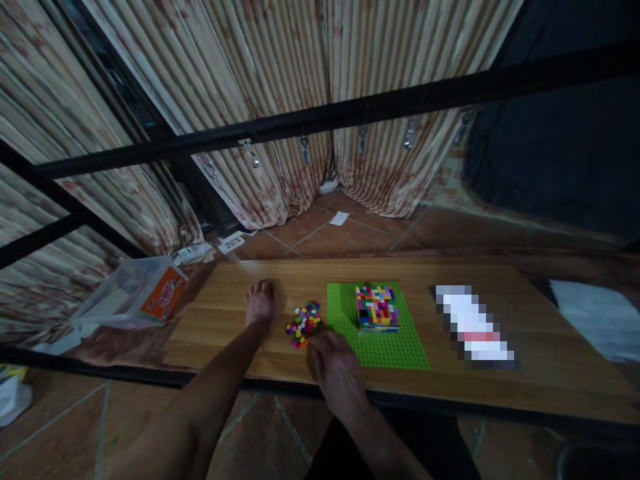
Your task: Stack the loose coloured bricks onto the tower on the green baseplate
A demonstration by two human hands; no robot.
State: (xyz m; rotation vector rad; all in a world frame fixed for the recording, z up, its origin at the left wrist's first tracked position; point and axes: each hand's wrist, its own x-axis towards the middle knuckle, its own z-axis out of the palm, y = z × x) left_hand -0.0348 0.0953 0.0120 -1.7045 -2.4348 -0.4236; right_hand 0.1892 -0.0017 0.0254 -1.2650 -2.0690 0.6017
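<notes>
A pile of small coloured bricks (303,323) lies on the wooden table (230,313). Just right of it is a green baseplate (390,347) carrying a multicoloured block of stacked bricks (377,307). My left hand (263,301) rests on the table left of the pile, fingers curled under. At the pile's near right edge, beside the baseplate's corner, my right hand (336,365) lies with fingers bent down; what they hold, if anything, is hidden.
A blurred white and red flat item (474,327) lies right of the baseplate, and a pale sheet (595,313) at the far right. A clear plastic box with an orange label (134,297) sits left of the table. Black metal bars (320,120) cross overhead before curtains.
</notes>
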